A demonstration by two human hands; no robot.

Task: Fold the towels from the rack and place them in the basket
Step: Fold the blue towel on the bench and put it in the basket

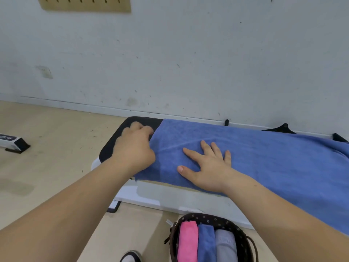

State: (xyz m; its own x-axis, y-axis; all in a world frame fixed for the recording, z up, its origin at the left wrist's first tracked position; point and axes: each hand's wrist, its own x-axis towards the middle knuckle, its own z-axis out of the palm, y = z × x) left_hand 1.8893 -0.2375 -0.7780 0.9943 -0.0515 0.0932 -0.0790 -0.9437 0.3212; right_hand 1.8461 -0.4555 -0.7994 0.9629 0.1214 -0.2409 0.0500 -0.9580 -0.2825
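Note:
A blue towel [264, 159] lies spread across a low table [170, 197] with a black mat [113, 144] at its left end. My left hand [135, 148] is curled at the towel's left edge, fingers closed on the cloth. Flat on the towel, a little to the right, rests my right hand [209, 167] with its fingers spread. Below the table stands a dark brown basket [243, 241] holding three folded towels side by side: pink [188, 242], blue [206, 242] and grey [225, 246].
A white scuffed wall [170, 63] runs right behind the table. A wooden pegboard [85, 4] hangs at the top left. On the tan floor lies a small white and black object [13, 142] at the far left. A shoe toe [130, 257] shows at the bottom.

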